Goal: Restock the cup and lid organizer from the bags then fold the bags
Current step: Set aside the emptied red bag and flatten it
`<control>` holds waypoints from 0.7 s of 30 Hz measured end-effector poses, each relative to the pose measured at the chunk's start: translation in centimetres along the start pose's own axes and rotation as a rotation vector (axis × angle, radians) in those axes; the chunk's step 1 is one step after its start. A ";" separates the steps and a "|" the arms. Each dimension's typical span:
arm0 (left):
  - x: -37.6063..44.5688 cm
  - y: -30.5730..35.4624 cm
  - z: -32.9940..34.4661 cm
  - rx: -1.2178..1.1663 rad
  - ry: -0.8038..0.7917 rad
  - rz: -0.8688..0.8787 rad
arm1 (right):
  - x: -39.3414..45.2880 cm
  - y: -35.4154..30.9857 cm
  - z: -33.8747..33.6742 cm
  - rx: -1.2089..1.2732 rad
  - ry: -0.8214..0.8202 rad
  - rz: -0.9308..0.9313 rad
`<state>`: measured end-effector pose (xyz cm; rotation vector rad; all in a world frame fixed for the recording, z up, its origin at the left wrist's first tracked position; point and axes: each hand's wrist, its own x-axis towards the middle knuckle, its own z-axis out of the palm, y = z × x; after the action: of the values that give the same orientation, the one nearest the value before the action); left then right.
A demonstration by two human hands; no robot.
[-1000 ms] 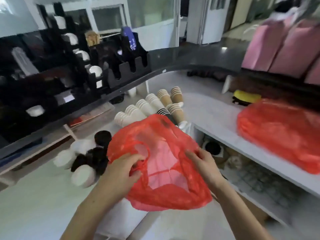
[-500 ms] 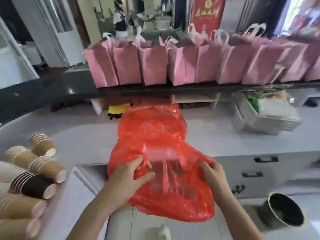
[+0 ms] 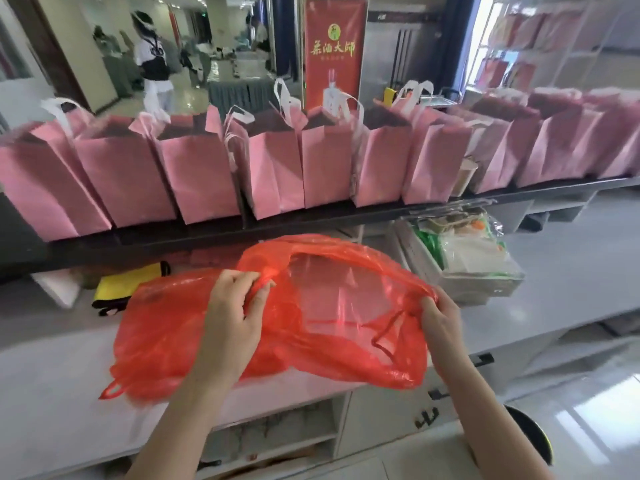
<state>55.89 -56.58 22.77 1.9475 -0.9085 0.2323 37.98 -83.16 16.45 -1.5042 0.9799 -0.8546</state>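
Over the white surface (image 3: 52, 393), I hold a red plastic bag (image 3: 346, 306) spread between both hands: my left hand (image 3: 232, 323) pinches its upper edge with curled fingers, my right hand (image 3: 441, 323) grips its right edge, below a row of pink paper bags (image 3: 194, 174)

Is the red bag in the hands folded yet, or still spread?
Spread, not folded. The red bag hangs loose and billowed between the left hand and right hand, each gripping an edge.
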 end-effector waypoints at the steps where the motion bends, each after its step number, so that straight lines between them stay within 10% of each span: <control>1: 1.0 -0.4 1.3 0.008 0.021 -0.004 | 1.4 0.2 -0.1 0.003 0.002 -0.007; 12: 4.6 -6.2 14.7 0.126 -0.061 -0.318 | 15.1 5.0 1.2 -0.378 -0.231 -0.112; 21: -1.2 -10.8 22.8 0.440 -0.435 -0.555 | 21.0 13.7 1.9 -0.893 -0.875 -0.019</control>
<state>57.85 -71.57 2.51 2.6389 -0.5688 -0.3586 46.27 -102.56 2.81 -2.3217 0.6670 0.3526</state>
